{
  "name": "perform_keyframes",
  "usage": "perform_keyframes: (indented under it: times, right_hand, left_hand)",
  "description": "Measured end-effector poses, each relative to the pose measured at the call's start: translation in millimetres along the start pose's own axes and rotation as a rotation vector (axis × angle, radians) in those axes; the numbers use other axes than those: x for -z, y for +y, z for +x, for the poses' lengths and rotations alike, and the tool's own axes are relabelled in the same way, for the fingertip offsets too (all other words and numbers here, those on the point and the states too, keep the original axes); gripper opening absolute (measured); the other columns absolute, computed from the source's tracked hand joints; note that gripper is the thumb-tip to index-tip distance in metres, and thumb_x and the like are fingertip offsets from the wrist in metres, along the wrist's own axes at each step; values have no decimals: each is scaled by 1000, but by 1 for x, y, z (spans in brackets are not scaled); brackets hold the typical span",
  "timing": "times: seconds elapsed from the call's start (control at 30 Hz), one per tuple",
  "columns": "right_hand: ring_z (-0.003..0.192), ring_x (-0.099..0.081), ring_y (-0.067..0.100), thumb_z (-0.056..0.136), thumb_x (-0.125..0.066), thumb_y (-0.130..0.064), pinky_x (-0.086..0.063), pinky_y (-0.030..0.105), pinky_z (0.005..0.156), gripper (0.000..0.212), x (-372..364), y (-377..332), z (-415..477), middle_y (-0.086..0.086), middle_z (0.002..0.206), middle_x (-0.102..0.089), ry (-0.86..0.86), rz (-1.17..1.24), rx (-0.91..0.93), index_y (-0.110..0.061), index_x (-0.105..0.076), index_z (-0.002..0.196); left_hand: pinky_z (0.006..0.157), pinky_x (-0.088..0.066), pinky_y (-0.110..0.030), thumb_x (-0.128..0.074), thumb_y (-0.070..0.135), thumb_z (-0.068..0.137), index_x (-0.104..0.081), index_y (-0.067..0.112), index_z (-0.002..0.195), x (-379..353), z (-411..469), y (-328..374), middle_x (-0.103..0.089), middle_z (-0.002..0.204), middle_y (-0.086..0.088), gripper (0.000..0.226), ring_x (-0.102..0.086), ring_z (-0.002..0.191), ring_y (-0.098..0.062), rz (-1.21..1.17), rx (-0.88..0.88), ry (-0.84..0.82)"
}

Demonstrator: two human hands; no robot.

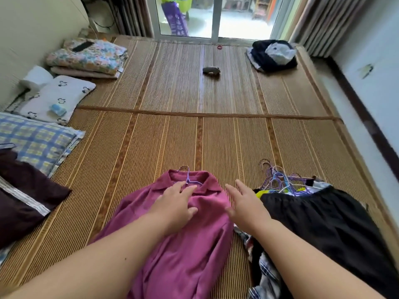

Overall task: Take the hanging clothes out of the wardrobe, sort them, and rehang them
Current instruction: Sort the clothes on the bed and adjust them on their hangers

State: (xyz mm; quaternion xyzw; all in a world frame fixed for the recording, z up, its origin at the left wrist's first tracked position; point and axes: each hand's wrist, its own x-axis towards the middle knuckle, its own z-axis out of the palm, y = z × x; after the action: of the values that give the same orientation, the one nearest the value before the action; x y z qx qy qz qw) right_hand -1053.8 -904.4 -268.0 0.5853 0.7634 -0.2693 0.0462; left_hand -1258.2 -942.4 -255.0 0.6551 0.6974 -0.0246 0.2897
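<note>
left hand [176, 205] flat, fingers spread, pressing shirt [183, 238] at lower centre, likely smoothing; right hand [245, 205] open, fingers straight, beside pile [319, 223].

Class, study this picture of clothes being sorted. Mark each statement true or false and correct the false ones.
1. The magenta shirt lies on the woven mat with a hanger in its collar. True.
2. The left hand lifts the shirt off the mat. False: it rests open on the shirt.
3. A bundle of hangers lies right of the shirt. True.
4. The phone lies on a pillow. False: it lies on the folded floral quilt.
</note>
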Motion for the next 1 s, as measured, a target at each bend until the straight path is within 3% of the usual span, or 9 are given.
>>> perform_keyframes:
  times: [0.13, 0.3, 0.5, 0.67, 1.0]
  right_hand:
    - [145, -14, 22, 89, -55, -40, -25, 44, 114, 66, -1, 22, -69, 5, 158, -13, 79, 40, -83, -30, -25, 147]
    - [144, -12, 21, 90, -53, -41, -20, 42, 114, 66, 0, 70, -146, 1, 158, -11, 97, 76, -244, -33, -21, 148]
    - [144, -13, 22, 90, -53, -41, -22, 42, 113, 68, 20, 156, -181, 1, 158, -9, 121, 83, -388, -33, -19, 148]
    - [144, -15, 22, 89, -54, -43, -22, 43, 112, 68, 38, 248, -156, 2, 157, -12, 95, 68, -410, -33, -20, 148]
    - [142, -22, 16, 86, -56, -45, -28, 46, 113, 70, 57, 391, -13, -5, 154, -25, 8, -13, -284, -30, -26, 147]
  left_hand:
    - [115, -24, -43, -54, 46, 88, -22, 36, 147, -7, -34, 41, -18, 155, -1, 68, -21, 142, -24, 53, -132, -19]
    - [115, -26, -40, -54, 44, 87, -24, 35, 147, -33, -65, 102, -20, 155, 0, 67, -23, 141, -22, 97, -276, -63]
    - [112, -31, -41, -56, 43, 86, -27, 35, 146, -70, -55, 183, -27, 152, 2, 67, -27, 139, -20, 68, -363, -128]
    - [115, -25, -37, -54, 43, 87, -25, 31, 148, -107, -6, 239, -28, 152, -1, 68, -26, 140, -21, 105, -323, -166]
    - [113, -27, -45, -50, 48, 88, -20, 34, 148, -179, 134, 293, -20, 156, 1, 68, -25, 142, -24, 96, -60, -226]
